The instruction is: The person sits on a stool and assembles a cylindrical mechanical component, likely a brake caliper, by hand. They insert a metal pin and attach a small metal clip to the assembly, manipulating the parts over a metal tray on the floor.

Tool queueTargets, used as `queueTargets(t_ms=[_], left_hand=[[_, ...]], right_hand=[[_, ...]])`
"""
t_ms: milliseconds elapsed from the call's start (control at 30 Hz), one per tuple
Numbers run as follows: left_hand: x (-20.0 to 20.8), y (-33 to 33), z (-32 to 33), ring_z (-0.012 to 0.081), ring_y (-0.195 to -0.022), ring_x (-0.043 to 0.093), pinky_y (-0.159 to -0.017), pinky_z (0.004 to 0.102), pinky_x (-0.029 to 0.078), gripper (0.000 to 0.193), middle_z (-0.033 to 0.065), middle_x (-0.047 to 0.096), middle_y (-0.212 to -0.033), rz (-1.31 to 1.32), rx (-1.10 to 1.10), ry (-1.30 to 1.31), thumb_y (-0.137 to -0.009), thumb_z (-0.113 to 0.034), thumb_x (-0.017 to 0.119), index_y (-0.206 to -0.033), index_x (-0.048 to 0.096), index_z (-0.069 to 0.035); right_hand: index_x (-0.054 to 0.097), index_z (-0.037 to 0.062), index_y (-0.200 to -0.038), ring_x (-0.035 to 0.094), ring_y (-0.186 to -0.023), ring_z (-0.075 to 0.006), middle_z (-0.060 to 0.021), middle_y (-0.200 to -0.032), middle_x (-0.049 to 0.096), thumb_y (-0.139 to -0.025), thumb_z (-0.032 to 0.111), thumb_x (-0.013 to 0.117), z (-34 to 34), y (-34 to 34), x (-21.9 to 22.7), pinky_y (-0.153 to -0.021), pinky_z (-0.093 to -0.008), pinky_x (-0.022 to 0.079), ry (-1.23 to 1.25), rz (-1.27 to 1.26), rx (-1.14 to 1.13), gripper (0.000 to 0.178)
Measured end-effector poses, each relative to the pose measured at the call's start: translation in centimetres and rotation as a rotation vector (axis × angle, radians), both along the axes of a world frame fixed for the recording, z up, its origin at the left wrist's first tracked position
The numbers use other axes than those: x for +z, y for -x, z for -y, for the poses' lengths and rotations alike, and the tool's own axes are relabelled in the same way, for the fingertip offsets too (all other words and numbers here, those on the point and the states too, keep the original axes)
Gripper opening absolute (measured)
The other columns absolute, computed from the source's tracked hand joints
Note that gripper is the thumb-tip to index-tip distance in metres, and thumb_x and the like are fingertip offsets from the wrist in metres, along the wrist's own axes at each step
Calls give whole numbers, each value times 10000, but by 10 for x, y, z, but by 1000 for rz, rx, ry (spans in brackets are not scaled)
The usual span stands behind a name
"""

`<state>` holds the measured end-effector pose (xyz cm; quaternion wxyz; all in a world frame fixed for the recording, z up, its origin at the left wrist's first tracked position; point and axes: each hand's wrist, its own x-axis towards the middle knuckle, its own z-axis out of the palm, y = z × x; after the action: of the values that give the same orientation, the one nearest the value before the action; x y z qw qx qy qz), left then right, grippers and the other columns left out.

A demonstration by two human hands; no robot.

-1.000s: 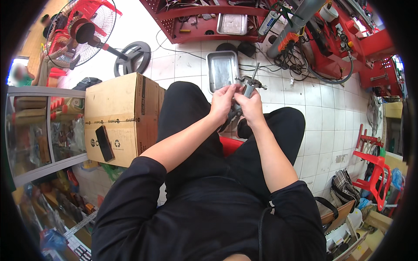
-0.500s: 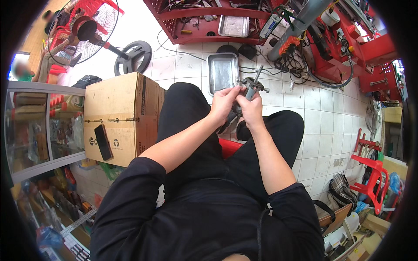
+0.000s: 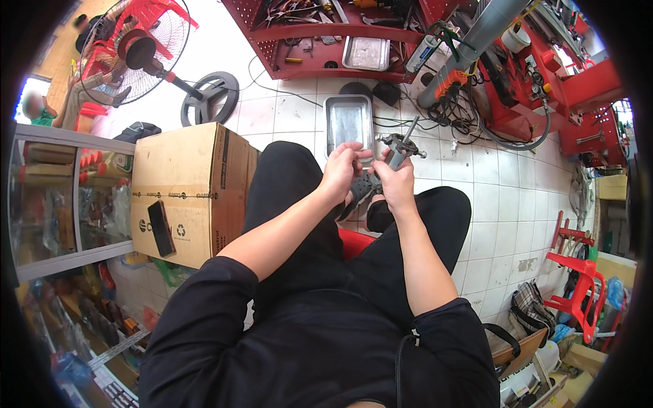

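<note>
My right hand is closed around a grey metal mechanical part. This part has a cylindrical body, a dark flange with side lugs at its upper end, and a thin rod pointing up and to the right. To its left, my left hand is held slightly apart from it, fingers curled toward the thumb. Anything between those fingers is too small or hidden to make out. Both hands are above the gap between my knees. Just beyond them on the floor lies a shallow metal tray.
A cardboard box with a black phone on it stands at my left, by a glass cabinet. Ahead is a red tool cart; a fan is far left. Cables and red equipment occupy the far right.
My left hand has come away from the metal part and moved slightly left. The right hand still holds the part, now a little farther right. The view has shifted slightly.
</note>
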<state>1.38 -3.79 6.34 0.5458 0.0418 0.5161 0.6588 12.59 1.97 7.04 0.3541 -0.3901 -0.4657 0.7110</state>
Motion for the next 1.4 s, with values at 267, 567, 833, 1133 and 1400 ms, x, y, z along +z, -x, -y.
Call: queueTargets(t_ms=[267, 567, 833, 1133, 1400], left_hand=[[8, -1, -3, 66, -638, 461, -579, 212, 415, 268, 101, 604, -1007, 103, 60, -57, -963, -253, 451, -1093, 454, -18], [7, 6, 3, 44, -573, 380, -517, 212, 334, 330, -57, 423, -672, 162, -54, -30, -948, -323, 472, -1092, 534, -33], [16, 8, 1, 47, -631, 397, -578, 203, 366, 338, 17, 559, -967, 144, -81, -164, -910, -156, 481, -1215, 466, -11], [16, 9, 0, 28, -607, 426, -576, 189, 416, 301, 58, 602, -1059, 116, -64, -193, -903, -211, 581, -1152, 515, -55], [7, 9, 1, 17, -580, 449, -626, 244, 486, 214, -24, 624, -913, 231, -58, -223, -889, -224, 604, -1051, 596, -85]], right_hand=[[491, 15, -934, 593, -688, -159, -55, -796, 558, -776, -25, 584, -2, -1, 2, -649, -291, 498, -14, -20, 45, 187], [484, 9, -934, 598, -706, -166, -58, -812, 547, -782, -37, 577, -1, -1, 8, -654, -294, 510, -32, -16, 50, 184], [491, 6, -945, 598, -704, -166, -60, -813, 552, -779, -32, 580, -1, -1, 8, -658, -286, 502, -22, -28, 70, 192], [504, 4, -943, 593, -704, -157, -56, -816, 555, -776, -32, 584, -1, -1, 5, -657, -284, 497, -38, -23, 61, 189], [515, 12, -928, 586, -707, -146, -44, -811, 558, -772, -39, 579, -2, 0, -6, -658, -272, 485, -59, -15, 27, 177]])
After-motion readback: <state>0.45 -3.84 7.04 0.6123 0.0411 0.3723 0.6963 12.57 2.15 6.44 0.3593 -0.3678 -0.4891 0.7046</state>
